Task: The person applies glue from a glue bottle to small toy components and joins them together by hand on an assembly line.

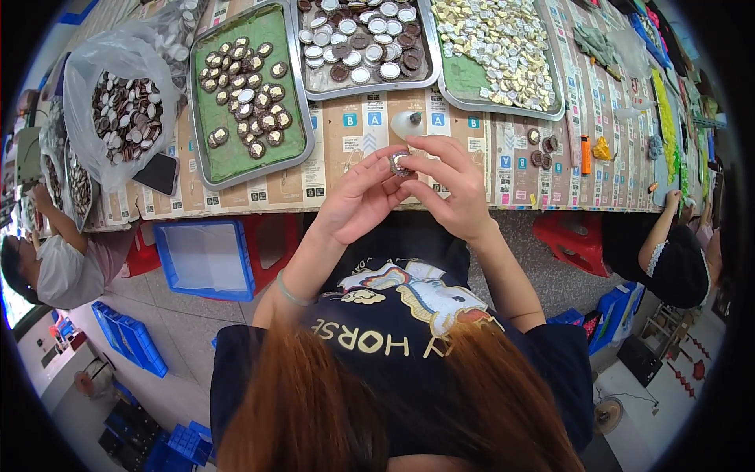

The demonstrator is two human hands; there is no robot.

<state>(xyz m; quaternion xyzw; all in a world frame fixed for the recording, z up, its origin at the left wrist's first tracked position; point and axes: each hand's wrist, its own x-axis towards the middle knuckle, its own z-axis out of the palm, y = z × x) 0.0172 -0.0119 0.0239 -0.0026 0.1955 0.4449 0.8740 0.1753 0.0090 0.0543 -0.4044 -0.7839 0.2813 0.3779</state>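
Above the near table edge, my left hand [354, 197] pinches a brown crown bottle cap [399, 167] with a pale piece on its face. From the other side, my right hand [458, 187] has its thumb and fingertips on the same cap, partly hiding it. Just beyond my fingers stands a small white squeeze bottle [405, 124] with a dark tip. To the left, a green-lined metal tray [206, 149] carries brown caps with cream pieces on them. White and brown caps fill the middle tray [330, 88]. Small gold and silver pieces are spread over the right tray [465, 77].
A clear plastic bag [79, 86] of caps and a phone [160, 175] lie at the left. Loose caps [543, 160], an orange lighter [585, 156] and a yellow lump [601, 148] lie at the right. Other people [684, 244] sit at both sides, near red stools [574, 240].
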